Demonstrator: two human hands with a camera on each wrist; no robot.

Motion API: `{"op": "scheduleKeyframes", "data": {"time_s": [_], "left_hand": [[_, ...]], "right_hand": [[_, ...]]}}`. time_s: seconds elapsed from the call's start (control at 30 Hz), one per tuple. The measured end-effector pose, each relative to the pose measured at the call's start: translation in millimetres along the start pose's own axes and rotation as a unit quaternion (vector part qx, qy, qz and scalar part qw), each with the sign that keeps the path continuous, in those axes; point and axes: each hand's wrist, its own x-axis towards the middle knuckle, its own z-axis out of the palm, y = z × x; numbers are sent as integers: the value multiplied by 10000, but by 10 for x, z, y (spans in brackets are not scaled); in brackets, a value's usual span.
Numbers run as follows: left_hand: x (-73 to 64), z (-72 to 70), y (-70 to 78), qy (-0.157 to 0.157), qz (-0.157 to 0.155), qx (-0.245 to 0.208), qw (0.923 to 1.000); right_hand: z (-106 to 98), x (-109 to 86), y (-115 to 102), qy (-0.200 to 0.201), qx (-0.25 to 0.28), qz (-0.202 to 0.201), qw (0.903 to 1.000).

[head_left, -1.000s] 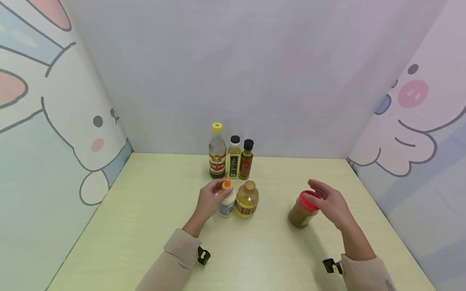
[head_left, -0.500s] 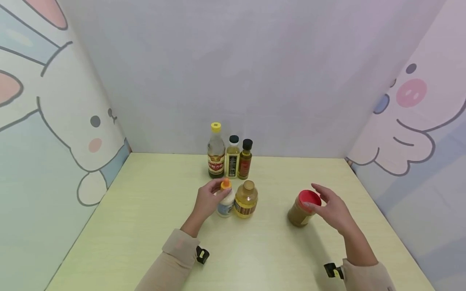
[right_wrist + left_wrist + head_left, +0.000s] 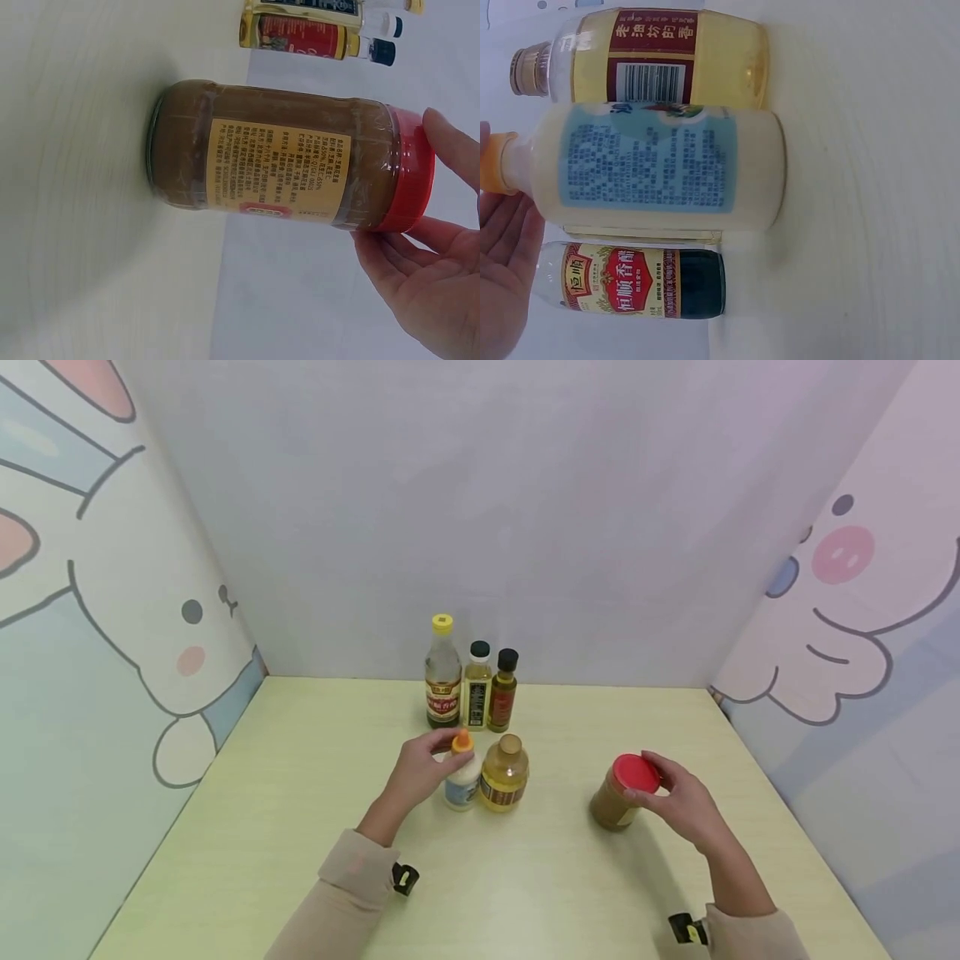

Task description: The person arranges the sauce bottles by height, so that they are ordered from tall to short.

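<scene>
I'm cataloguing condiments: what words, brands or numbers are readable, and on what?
"恒顺": yellow-capped bottle
"恒顺香醋": same bottle
"老油坊的香": gold-capped bottle
Too small or blurred for certainty: red-lidded jar, orange-capped bottle, both dark-capped bottles.

The left grip [image 3: 508,274] pinches the orange cap [image 3: 496,163] of a white bottle [image 3: 660,166] beside a golden bottle [image 3: 660,57].

Downward-looking head and near, side-on right-wrist views share the round, red-lidded brown jar [image 3: 618,799]; left-wrist, near, faces left of it.
</scene>
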Motion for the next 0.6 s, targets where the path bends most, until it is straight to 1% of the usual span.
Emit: {"op": "scheduleKeyframes", "data": {"time_s": [0.07, 0.13, 0.3, 0.6], "left_hand": [[10, -22, 21, -99, -70, 82, 9999], [16, -36, 36, -164, -58, 126, 9998], [33, -52, 80, -169, 3, 138, 9998], [76, -72, 149, -224, -135, 305, 9992]], "right_hand": [[-3, 1, 4, -10, -11, 10, 10000], [-7, 2, 3, -14, -22, 23, 10000], [-9, 11, 0, -33, -34, 81, 10000], [4, 19, 14, -22, 1, 133, 9999]]}}
